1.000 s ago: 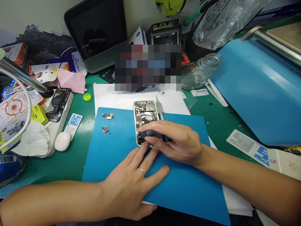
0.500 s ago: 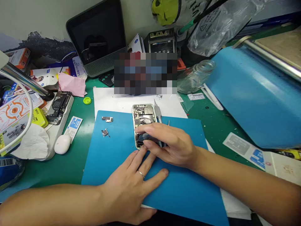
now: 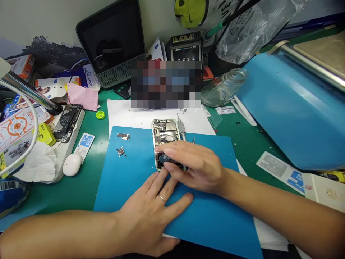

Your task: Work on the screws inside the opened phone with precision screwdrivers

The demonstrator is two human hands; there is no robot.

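An opened phone (image 3: 167, 136) with its inner parts exposed lies on a blue mat (image 3: 124, 190). My right hand (image 3: 201, 165) is closed on a dark grey screwdriver (image 3: 165, 158) over the phone's lower half; the tool's tip is hidden. My left hand (image 3: 153, 208), wearing a ring, lies with fingers spread on the mat, fingertips at the phone's bottom edge. Beside the phone's upper right rests a grey pointed tool (image 3: 181, 127), partly behind my right hand. Two small phone parts, a metal-and-black piece (image 3: 123, 136) and a small board piece (image 3: 121, 152), sit left of the phone.
Further left are a white earbud case (image 3: 72, 164), another phone body (image 3: 68, 122) and a green cap (image 3: 100, 114). Behind stands a dark-screened display (image 3: 110, 39). A glass jar (image 3: 223, 88) lies on its side at the back right, near a large blue sheet (image 3: 285, 118).
The whole view has shifted slightly. Over the phone, my right hand and the screwdriver have changed angle a little. My left hand stays spread at the phone's bottom edge.
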